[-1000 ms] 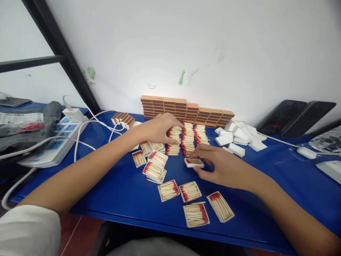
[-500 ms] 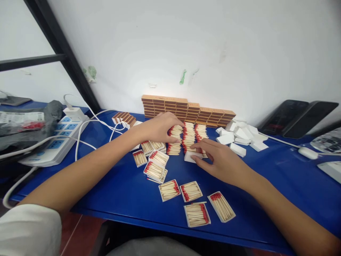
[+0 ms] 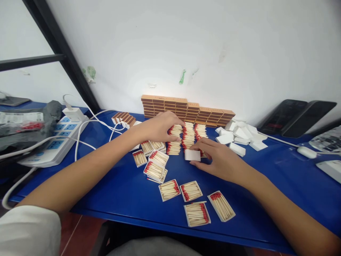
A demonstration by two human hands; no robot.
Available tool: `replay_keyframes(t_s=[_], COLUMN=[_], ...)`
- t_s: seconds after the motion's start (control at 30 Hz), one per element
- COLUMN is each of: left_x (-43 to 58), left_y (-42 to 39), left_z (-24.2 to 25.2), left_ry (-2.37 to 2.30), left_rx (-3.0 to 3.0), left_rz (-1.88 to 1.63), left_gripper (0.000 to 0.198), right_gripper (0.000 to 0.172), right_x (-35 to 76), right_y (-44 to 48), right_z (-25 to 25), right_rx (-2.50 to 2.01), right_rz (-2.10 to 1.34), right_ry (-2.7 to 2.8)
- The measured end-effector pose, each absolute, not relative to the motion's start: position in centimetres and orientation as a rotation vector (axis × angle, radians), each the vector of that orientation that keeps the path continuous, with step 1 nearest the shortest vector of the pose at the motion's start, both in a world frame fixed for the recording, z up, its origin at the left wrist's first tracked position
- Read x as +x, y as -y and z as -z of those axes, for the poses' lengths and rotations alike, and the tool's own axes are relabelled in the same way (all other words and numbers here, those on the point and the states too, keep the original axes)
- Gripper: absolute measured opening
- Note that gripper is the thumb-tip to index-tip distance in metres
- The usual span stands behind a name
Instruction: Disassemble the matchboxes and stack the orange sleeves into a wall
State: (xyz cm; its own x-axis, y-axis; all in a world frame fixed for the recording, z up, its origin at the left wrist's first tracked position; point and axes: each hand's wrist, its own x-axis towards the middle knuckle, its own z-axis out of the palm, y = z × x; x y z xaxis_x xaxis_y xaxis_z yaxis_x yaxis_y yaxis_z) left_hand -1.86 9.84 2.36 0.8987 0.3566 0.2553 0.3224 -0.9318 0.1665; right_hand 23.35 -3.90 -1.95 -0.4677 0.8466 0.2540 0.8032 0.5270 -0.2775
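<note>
Three columns of red-tipped matches (image 3: pixel 189 134) lie on the blue table in front of a stacked wall of matchboxes (image 3: pixel 176 106). My left hand (image 3: pixel 162 127) rests at the left column, thumb and fingers apart around its left and back sides, holding nothing. In my right hand (image 3: pixel 213 154) is a small white box tray (image 3: pixel 192 155), pinched at the near end of the middle column. Nearer the table's front edge lie several open trays filled with matches (image 3: pixel 169 190). More filled trays (image 3: pixel 156 170) are bunched below my left hand.
White empty trays (image 3: pixel 241 135) are piled at the right. A few matchboxes (image 3: pixel 124 119) lie at the back left, among white cables. A power strip (image 3: pixel 57 140) is at the left; two dark phone-like devices (image 3: pixel 306 119) lean at the right wall.
The white tray in my right hand has tilted and turned slightly, and my right thumb has shifted lower along it. My left hand has barely moved.
</note>
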Motion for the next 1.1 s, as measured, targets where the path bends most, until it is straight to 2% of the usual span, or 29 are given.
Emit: replay_keyframes(t_s=[0.27, 0.67, 1.1], left_x=[-1.7, -1.7, -1.8], left_y=[-9.8, -9.9, -9.9], left_z=[-2.3, -2.4, -2.3], left_ry=[-0.533, -0.490, -0.506], left_rx=[2.959, 2.959, 2.936], left_rz=[-0.423, -0.453, -0.435], left_gripper=[0.045, 0.035, 0.043], right_gripper=[0.027, 0.020, 0.021], right_x=[22.9, 22.9, 23.2], right_y=[3.8, 4.3, 4.1], right_z=[2.1, 1.2, 0.8], right_rx=[-1.284, -1.309, -1.333], right_rz=[-0.260, -0.287, -0.323], right_ry=[2.378, 2.325, 2.264])
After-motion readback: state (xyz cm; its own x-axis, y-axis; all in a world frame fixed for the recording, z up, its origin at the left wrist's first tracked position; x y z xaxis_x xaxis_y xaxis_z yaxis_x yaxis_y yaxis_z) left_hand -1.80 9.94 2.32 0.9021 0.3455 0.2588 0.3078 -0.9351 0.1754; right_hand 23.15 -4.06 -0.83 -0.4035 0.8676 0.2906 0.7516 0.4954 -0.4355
